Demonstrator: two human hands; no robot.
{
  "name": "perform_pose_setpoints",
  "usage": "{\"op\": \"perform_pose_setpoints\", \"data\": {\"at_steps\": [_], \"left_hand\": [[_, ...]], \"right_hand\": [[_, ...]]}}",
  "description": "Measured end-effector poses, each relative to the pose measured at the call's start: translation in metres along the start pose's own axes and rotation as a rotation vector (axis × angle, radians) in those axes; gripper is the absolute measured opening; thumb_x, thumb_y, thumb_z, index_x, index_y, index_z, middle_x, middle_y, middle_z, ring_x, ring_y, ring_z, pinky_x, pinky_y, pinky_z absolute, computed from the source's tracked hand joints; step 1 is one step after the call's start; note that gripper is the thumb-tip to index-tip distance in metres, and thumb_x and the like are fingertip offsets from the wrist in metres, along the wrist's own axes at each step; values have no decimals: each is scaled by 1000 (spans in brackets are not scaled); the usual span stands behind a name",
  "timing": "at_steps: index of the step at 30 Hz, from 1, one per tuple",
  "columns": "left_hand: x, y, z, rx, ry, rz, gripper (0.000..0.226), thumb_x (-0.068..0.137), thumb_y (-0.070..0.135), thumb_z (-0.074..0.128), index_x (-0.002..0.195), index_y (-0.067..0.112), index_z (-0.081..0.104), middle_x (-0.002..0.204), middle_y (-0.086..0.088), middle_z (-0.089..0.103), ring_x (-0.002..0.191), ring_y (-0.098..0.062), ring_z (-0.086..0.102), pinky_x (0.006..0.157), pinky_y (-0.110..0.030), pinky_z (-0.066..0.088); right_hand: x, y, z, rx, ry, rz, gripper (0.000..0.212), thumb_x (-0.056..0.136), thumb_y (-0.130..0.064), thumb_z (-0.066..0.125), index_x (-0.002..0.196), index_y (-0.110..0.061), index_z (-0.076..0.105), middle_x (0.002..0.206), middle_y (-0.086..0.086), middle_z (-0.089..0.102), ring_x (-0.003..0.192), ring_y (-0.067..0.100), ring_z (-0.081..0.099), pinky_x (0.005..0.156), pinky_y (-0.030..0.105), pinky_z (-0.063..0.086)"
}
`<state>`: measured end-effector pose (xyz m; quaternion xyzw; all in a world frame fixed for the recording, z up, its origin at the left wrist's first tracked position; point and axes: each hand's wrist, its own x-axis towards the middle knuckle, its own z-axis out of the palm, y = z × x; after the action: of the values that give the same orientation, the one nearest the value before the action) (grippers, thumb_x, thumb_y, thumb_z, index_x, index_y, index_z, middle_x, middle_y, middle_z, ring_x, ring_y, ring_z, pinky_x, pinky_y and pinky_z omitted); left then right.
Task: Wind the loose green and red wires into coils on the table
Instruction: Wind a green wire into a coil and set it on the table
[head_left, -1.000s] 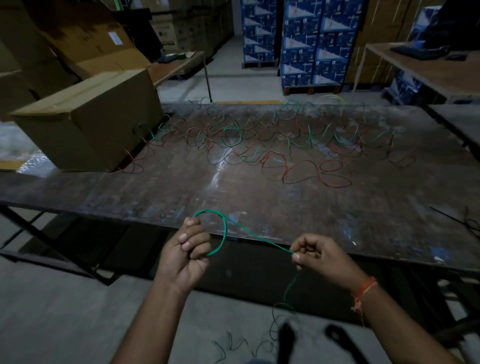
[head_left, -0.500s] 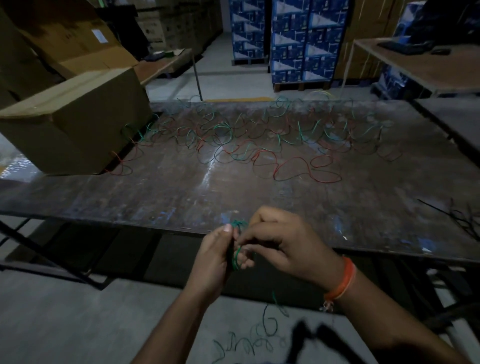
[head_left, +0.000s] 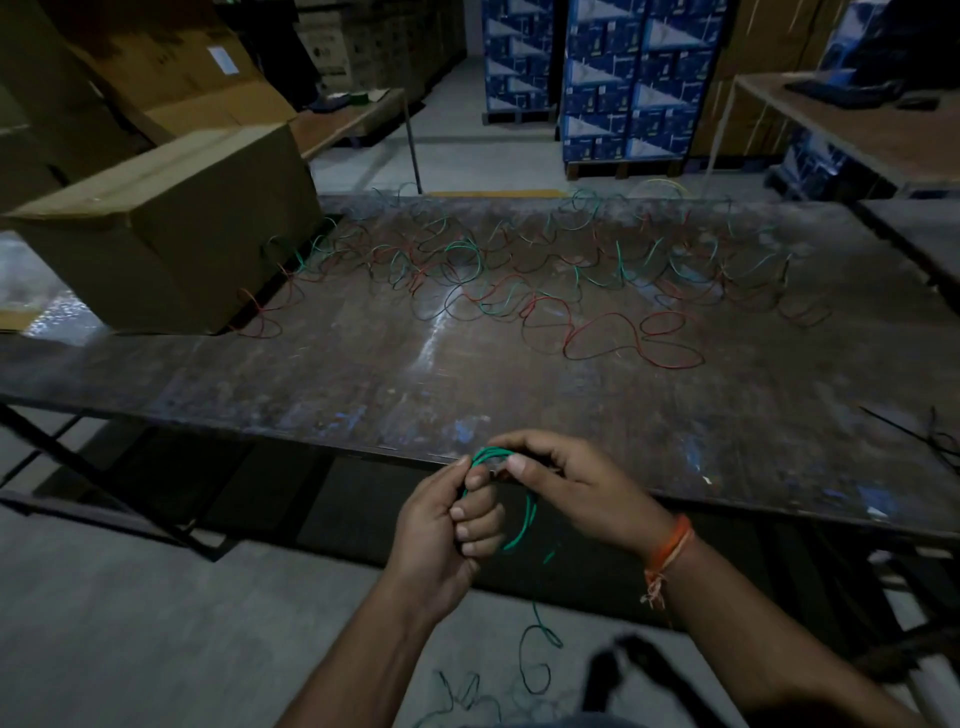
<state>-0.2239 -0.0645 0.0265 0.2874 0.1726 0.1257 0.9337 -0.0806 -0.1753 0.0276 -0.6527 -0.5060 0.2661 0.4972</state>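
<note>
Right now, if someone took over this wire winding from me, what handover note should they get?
Left hand: grips the green wire coil, a few loops wound.
Right hand: pinches the top of that coil, feeding wire in.
The wire's loose tail hangs to the floor.
Done: this coil is started.
Left: wind in the tail, then coil the tangle of green and red wires on the table.

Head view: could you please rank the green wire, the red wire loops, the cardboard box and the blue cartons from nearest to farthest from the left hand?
1. Green wire, held in the left hand.
2. Red wire loops, mid-table, right.
3. Cardboard box, far left.
4. Blue cartons, beyond the table.
</note>
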Motion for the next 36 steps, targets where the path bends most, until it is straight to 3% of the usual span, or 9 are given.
{"op": "perform_pose_setpoints", "data": {"at_steps": [5,7,12,15,19,23,28,34,36], "left_hand": [[-1,-9,1,-43,46,-40,26,95,22,39,71,14,45,50,5,30,39,-7,30,37,-18,24],[-1,-5,0,-47,0,-122,22,91,20,44,70,15,44,51,4,31,42,-8,28,38,-19,24],[1,8,-8,-97,-162,-201,21,86,19,63,72,15,49,48,10,32,42,-4,20,38,-18,18],[2,1,-5,-143,-180,-220,22,91,23,52,71,16,49,48,11,29,41,-4,19,39,-18,17],[4,-2,-7,-169,-181,-241,29,98,25,43,71,17,48,50,12,24,42,-4,20,42,-19,14],[4,3,-5,-171,-141,-222,30,98,20,44,68,19,47,50,12,20,41,-3,16,43,-18,9],[11,22,-26,-300,-232,-185,29,100,23,38,74,18,50,53,10,26,45,-5,22,45,-20,15],[17,40,-42,-312,-155,-66,30,100,24,42,72,17,51,52,9,30,44,-5,24,43,-20,18],[20,39,-38,-260,-74,-3,30,100,25,45,71,18,50,51,9,32,42,-4,27,41,-19,20]], "right_hand": [[1,6,1,-329,88,-82,28,99,-25,47,114,-21,70,85,-9,64,84,8,59,79,33,48],[2,10,0,-294,43,-58,26,99,-24,46,114,-23,68,82,-11,59,82,8,56,79,34,46],[-6,6,-3,970,-23,251,33,90,-6,58,123,-4,54,78,11,57,70,18,58,69,28,54],[-5,5,-8,1166,-92,338,30,85,-3,59,112,-11,50,71,10,53,61,21,55,61,34,54],[-7,9,-9,968,-12,302,27,84,-2,61,107,-10,48,70,12,54,58,21,57,55,28,51],[-14,19,-15,671,-41,174,26,86,-2,65,108,-1,52,80,17,59,66,18,62,63,22,52],[-28,47,-39,283,-36,216,27,83,-10,71,103,3,59,78,10,60,68,14,62,68,23,53],[-49,68,-41,40,450,237,10,90,-4,72,85,-10,66,70,3,60,62,12,57,61,23,50],[-48,55,-40,-252,420,109,11,91,-13,73,81,-17,70,73,-3,66,68,10,59,65,25,48]]}}
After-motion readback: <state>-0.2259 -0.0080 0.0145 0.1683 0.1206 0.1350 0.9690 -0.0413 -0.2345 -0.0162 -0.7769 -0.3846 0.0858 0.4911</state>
